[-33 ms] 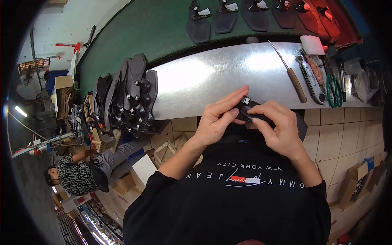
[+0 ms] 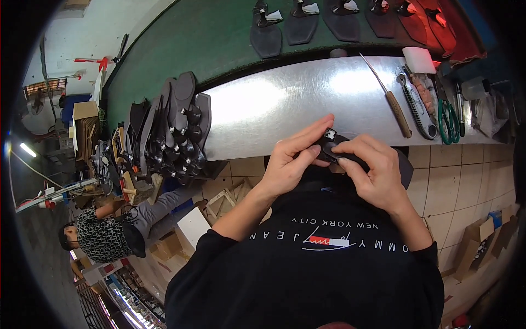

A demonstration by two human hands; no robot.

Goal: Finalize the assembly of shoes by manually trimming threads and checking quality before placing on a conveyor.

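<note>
Both hands hold a black shoe sole with a heel (image 2: 329, 135) just off the near edge of the metal bench, above my lap. My left hand (image 2: 290, 162) is closed around its heel end, with fingers stretched along the heel and the thumb pressing from the near side. At the middle of the piece, the thumb and fingertips of my right hand (image 2: 375, 167) pinch down on it. One pale patch shows on the heel's end. The wide front of the sole emerges beyond my right hand, and its underside stays hidden.
A heap of heeled soles (image 2: 178, 129) lies to the left. Along the far green surface (image 2: 219, 44) stand more soles (image 2: 341, 24). On the metal bench (image 2: 246, 120), rightward, are an awl (image 2: 397, 112), a cutter (image 2: 419, 107) and green-handled scissors (image 2: 449, 122). A co-worker (image 2: 101, 233) is at far left.
</note>
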